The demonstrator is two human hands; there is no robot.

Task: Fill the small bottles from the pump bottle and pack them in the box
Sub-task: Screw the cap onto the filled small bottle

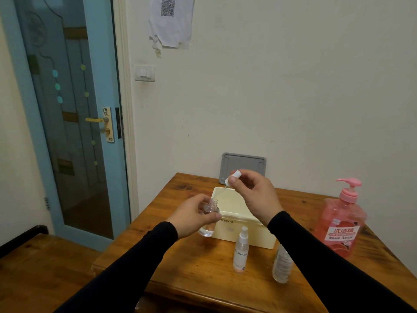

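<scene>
wooden table [203, 274] w/ cream box [243, 231] open behind: left hand [191, 215] grasps small bottle [209, 219] upright, neck open, right hand [255, 195] pinches its spray cap [232, 177] lifted clear, prob. so pink pump bottle [343, 222] at right can fill it.

Your view takes in a plain cream wall [293, 86], scuffed in places, lit dimly and evenly. High on it you have a crumpled sheet of paper [172, 21] printed with a QR code, its lower edge torn and taped. Below that sits a white light switch [144, 73] beside a pale door frame [126, 109]. To your left — a blue door [67, 109] with frosted glass, coloured dots and a brass handle [96, 119], standing open. A wooden table [187, 274] with dark knots reaches the wall; a second wooden surface [40, 267] lies lower left, dark-edged.
</scene>
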